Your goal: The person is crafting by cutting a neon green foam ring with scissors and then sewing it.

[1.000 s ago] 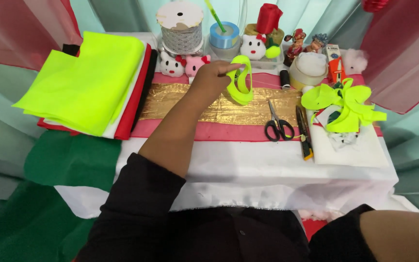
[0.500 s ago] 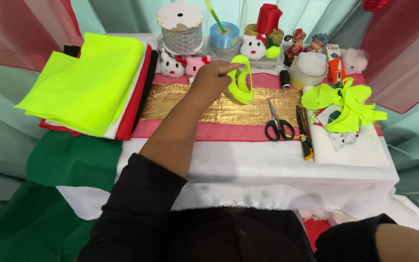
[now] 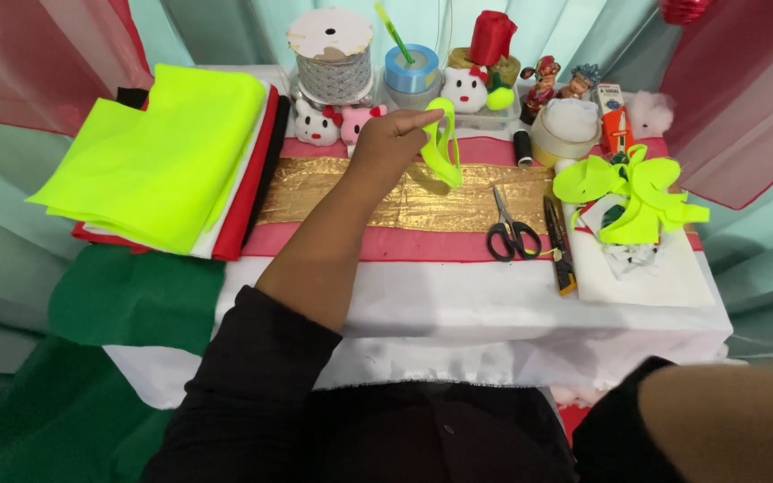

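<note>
A stack of felt sheets (image 3: 167,156), neon yellow on top, lies at the left of the counter (image 3: 458,304). The left hand (image 3: 395,143) pinches a neon yellow felt strip (image 3: 440,152), raised above the gold fabric band (image 3: 386,192). Black-handled scissors (image 3: 507,228) lie right of it, then neon yellow cutouts (image 3: 637,192). The right hand is out of view; only the forearm shows.
</note>
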